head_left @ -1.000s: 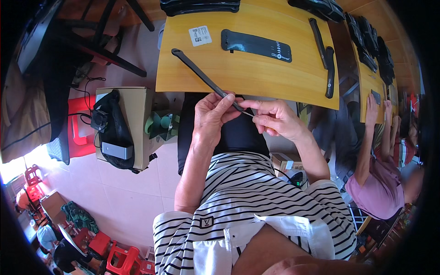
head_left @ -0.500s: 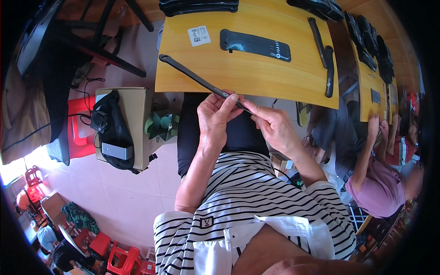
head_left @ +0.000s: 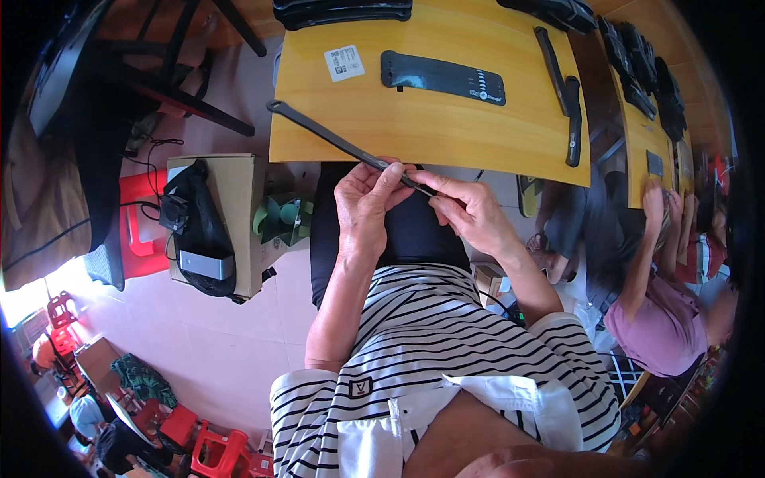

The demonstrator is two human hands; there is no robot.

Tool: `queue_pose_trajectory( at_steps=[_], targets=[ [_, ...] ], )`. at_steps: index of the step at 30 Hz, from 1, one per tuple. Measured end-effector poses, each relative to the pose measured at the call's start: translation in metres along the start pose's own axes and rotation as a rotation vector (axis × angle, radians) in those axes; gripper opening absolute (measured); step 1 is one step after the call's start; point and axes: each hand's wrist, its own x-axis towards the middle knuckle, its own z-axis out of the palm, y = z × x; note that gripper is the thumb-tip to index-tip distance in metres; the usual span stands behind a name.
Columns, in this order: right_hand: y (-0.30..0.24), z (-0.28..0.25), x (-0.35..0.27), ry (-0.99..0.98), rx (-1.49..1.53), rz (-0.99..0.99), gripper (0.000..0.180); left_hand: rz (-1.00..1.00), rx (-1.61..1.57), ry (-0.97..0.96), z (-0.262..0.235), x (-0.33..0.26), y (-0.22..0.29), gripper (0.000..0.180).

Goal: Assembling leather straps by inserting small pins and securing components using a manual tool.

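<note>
A long, thin black strap (head_left: 319, 130) with a small hole at its far end slants across the near table edge. My left hand (head_left: 360, 209) pinches its near part between thumb and fingers. My right hand (head_left: 476, 213) closes its thumb and fingertips on the strap's near end, close beside the left hand. Beyond them, a flat dark panel (head_left: 438, 76) with white printing and a row of marks lies on the yellow table (head_left: 335, 99). Two more black straps, one (head_left: 551, 70) farther and one (head_left: 573, 123) nearer, lie at the table's right side.
A white label sheet (head_left: 344, 63) is left of the panel. Stacked black straps (head_left: 343, 14) sit at the far edge. A cardboard box (head_left: 253, 183) with a black bag (head_left: 209, 231) stands on the left. At right, a person in pink (head_left: 657, 327) works at another table.
My hands and the strap have shifted slightly left. The strap's far end now reaches a little beyond the table's left edge. Both hands keep their grip.
</note>
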Motion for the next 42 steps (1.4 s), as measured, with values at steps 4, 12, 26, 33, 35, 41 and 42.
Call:
queue_pose_trajectory(
  at_steps=[4,12,26,33,35,41,42],
  targets=[
    [-0.004,-0.004,-0.002,-0.022,-0.069,0.013,0.042,0.014,0.038,-0.027,0.003,0.001,0.001,0.017],
    [0.009,0.014,0.002,0.166,-0.124,-0.197,0.047,0.036,0.049,-0.01,0.002,0.007,0.001,0.019],
    [-0.004,0.002,0.011,-0.08,0.428,0.182,0.033,0.194,0.794,0.026,-0.002,-0.005,0.011,0.026],
    [-0.001,0.001,0.012,-0.149,0.41,0.195,0.033,0.31,1.115,-0.048,-0.003,-0.012,0.019,0.025],
    [-0.003,0.005,0.013,-0.129,0.412,0.152,0.034,0.353,1.131,-0.047,-0.004,-0.013,0.019,0.026],
    [-0.002,0.008,0.015,-0.083,0.389,0.093,0.034,0.436,1.139,-0.063,-0.011,-0.009,0.011,0.027],
    [-0.001,0.008,0.016,-0.084,0.389,0.093,0.034,0.437,1.138,-0.062,-0.012,-0.007,0.01,0.027]
  ],
)
